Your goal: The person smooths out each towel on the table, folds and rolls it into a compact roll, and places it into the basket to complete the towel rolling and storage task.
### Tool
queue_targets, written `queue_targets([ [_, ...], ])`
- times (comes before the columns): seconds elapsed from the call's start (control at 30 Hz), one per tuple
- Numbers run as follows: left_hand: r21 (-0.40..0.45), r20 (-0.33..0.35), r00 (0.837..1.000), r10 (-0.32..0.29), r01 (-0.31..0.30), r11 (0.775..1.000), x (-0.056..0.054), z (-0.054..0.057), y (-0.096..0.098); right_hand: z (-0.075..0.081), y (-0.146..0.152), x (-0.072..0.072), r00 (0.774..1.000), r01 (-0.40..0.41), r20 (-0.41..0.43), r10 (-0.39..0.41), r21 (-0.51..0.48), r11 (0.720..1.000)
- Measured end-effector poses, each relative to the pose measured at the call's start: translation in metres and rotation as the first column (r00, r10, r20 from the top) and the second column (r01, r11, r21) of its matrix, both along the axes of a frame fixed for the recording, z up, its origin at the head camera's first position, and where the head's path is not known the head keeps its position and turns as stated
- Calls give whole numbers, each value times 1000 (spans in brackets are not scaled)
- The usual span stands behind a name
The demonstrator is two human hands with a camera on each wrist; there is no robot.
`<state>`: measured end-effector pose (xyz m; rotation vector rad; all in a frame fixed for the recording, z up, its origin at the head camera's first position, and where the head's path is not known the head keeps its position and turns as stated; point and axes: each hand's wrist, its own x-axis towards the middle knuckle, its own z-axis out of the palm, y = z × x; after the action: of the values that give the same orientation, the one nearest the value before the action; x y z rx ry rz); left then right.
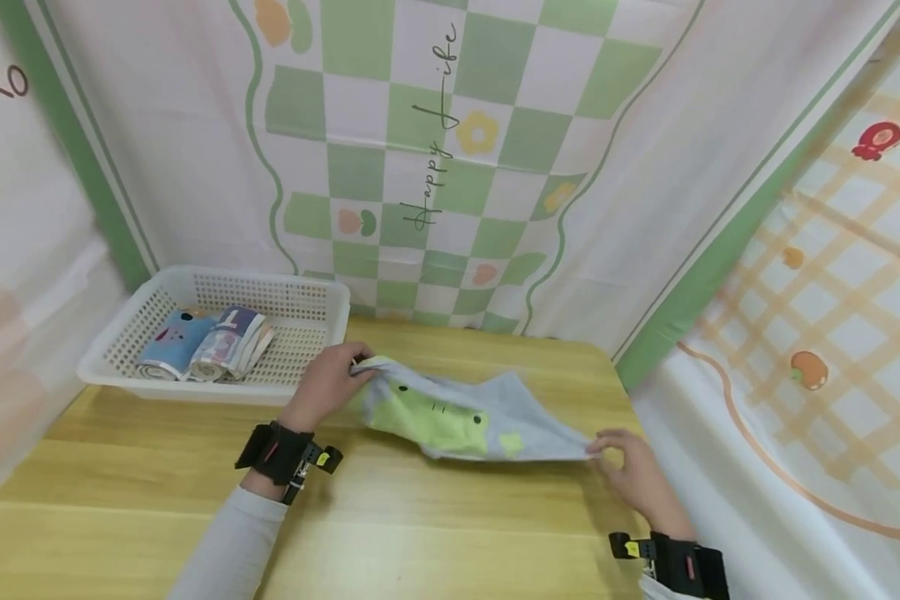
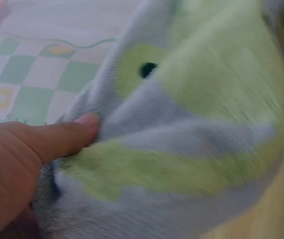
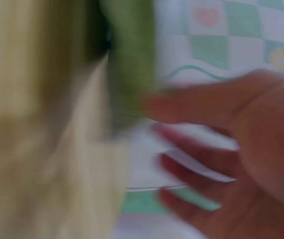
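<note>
Plainly, we have a grey towel (image 1: 450,417) with a green cartoon face between our two hands, its upper edge slack and its right end drawn into a narrow point. At its left end our left hand (image 1: 324,385) pinches a gathered corner; in the left wrist view the thumb presses on the grey pile, and folds of green and grey spread away from its tip. At the other end our right hand (image 1: 633,475) holds the pointed corner between thumb and forefinger, while the remaining fingers stand apart from one another below, blurred in the right wrist view. Under the fingers of both hands lies the wooden table (image 1: 435,533); whether the towel's lower edge touches it we cannot tell.

Just beyond and to the left of our left fingers stands a white plastic basket (image 1: 195,389) with perforated sides. Inside it, on the side away from those fingers, we see a blue rolled towel (image 1: 171,340) and, nearer to them, a multicoloured rolled towel (image 1: 225,343), the two side by side. Farther out, past the fingertips of both hands, a green-and-white checked curtain (image 1: 480,187) hangs behind the table, and to the right of our right fingers hangs an orange plaid curtain (image 1: 832,317).
</note>
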<state>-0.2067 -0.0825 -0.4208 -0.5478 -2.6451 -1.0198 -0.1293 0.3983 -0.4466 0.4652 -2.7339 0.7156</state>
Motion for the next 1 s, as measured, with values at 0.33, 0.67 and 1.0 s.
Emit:
queue_targets([
  [0.33,-39,80,993,-84,87,995,4,-12,11,-20,-43,-17,961,31,276,-16,-48,998],
  [0.67,18,38,997,62,-62,998,-15,-4,26,-47,-83,-58,949,-34,314,0,101,994],
  [1.0,40,-56,997,56,-53,998,-1,-30,36,-50,-74,-65,934,-5,350,-74,222,975],
])
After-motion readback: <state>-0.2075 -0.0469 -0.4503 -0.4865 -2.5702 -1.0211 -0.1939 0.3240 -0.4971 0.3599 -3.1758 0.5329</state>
